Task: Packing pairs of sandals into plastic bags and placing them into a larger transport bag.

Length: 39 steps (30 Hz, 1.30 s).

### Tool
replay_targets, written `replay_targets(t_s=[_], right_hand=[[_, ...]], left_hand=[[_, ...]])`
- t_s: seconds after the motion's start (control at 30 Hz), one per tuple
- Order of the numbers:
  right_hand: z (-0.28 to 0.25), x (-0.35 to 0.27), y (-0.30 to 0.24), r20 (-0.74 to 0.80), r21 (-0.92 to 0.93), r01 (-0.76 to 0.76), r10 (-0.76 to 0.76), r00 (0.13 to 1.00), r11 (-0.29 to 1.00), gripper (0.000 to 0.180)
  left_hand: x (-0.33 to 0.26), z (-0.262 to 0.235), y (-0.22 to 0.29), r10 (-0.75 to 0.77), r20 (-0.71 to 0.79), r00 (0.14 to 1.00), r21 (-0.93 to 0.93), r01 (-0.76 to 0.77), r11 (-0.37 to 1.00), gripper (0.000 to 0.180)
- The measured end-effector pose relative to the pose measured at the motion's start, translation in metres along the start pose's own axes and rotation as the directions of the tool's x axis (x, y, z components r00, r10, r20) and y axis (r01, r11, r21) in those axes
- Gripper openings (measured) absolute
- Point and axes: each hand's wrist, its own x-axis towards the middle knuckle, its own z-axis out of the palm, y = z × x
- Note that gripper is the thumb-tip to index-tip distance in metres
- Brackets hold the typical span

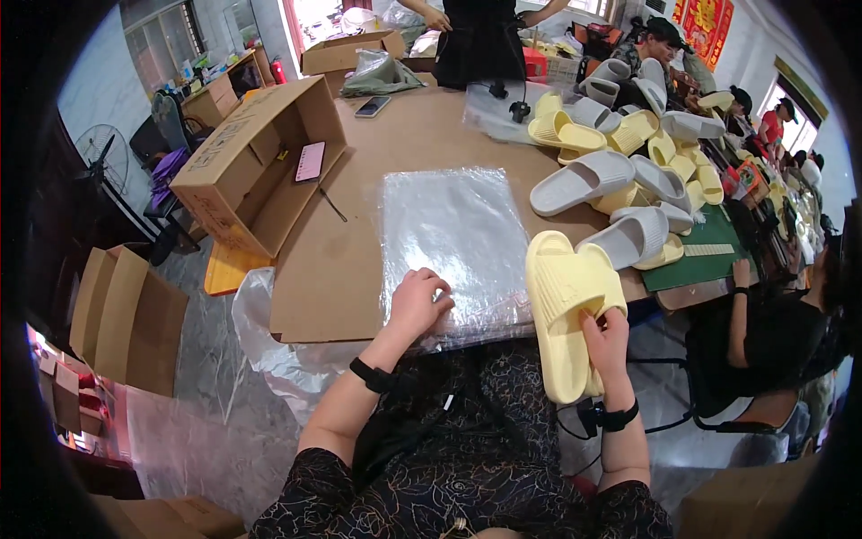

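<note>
My right hand grips a pair of pale yellow slide slippers, with its fingers in at the strap. The slippers are held upright, soles together, just off the table's near edge. My left hand rests on the near left part of a stack of clear plastic bags. Its fingers are loosely bent, with a gap between thumb and forefinger, and nothing shows in them. The bags lie flat on the brown cardboard tabletop, their near edge close to my body.
Grey and yellow slippers are heaped at the right, beside a green mat. On the left, an open cardboard box lies on its side with a pink-screened phone at its mouth. A person stands across the table; others sit along the right.
</note>
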Motion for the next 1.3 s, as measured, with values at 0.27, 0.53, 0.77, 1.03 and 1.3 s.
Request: replay_targets(t_s=[0.27, 0.53, 0.77, 1.03, 1.3], right_hand=[[0.014, -0.016, -0.044, 0.332, -0.002, 0.031, -0.028, 0.943, 1.000, 0.022], [0.020, -0.022, -0.053, 0.497, -0.102, 0.057, 0.001, 0.868, 0.993, 0.029], [0.030, -0.022, -0.071, 0.597, -0.167, 0.213, -0.073, 0.799, 0.963, 0.031], [0.072, -0.008, -0.064, 0.513, -0.230, 0.180, -0.038, 0.857, 0.957, 0.031], [0.096, 0.013, -0.050, 0.408, -0.268, 0.275, -0.150, 0.901, 0.923, 0.030]], left_hand=[[0.000, 0.002, 0.001, 0.109, -0.103, 0.989, 0.062, -0.103, 0.993, 0.013], [0.001, 0.008, -0.007, -0.005, -0.101, 0.995, -0.017, 0.004, 1.000, 0.015], [0.007, -0.026, 0.018, 0.241, -0.207, 0.948, -0.190, -0.280, 0.941, 0.013], [0.002, -0.041, 0.040, 0.432, -0.128, 0.893, -0.235, -0.451, 0.861, 0.012], [-0.004, -0.047, 0.046, 0.409, -0.044, 0.911, -0.315, -0.401, 0.860, 0.024]])
